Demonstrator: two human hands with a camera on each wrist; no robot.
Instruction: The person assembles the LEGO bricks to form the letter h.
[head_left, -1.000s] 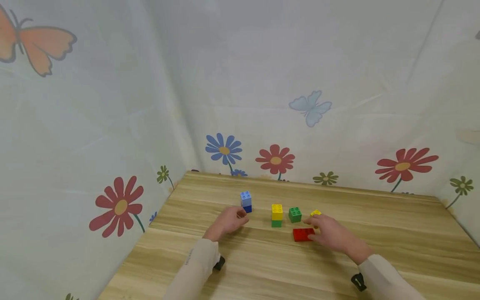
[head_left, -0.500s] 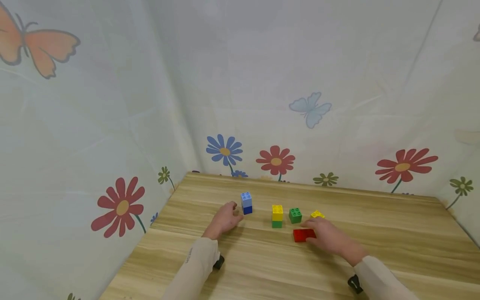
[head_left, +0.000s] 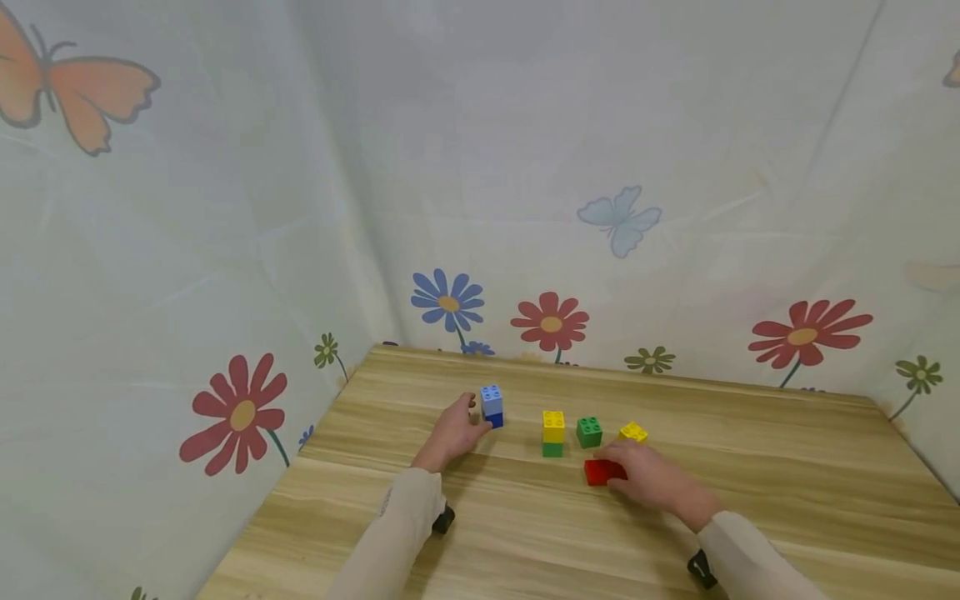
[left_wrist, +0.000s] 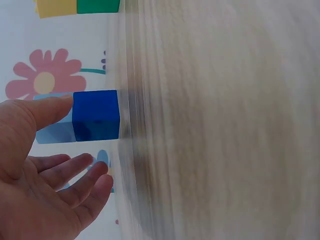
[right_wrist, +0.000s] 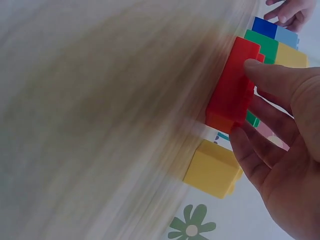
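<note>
A light blue brick (head_left: 491, 399) sits on a dark blue brick (left_wrist: 96, 115), forming a small stack. Beside it is my left hand (head_left: 455, 430), its thumb in front of the stack and its other fingers spread to the left. A red brick (head_left: 596, 473), longer than the others, lies on the table under my right hand (head_left: 647, 477). In the right wrist view, that thumb is on the red brick's near side, and the fingers curl round behind it, partly hidden.
Between the hands, a yellow brick (head_left: 553, 425) stands on a green brick (head_left: 552, 449). A single green brick (head_left: 589, 432) and another yellow brick (head_left: 633, 432) lie behind the red one. A flower-printed curtain (head_left: 712, 275) borders the wooden table (head_left: 525, 542) at the back.
My left hand has drawn back from the front of the blue stack, then come in from its left side. My right hand has slid left, further over the red brick.
</note>
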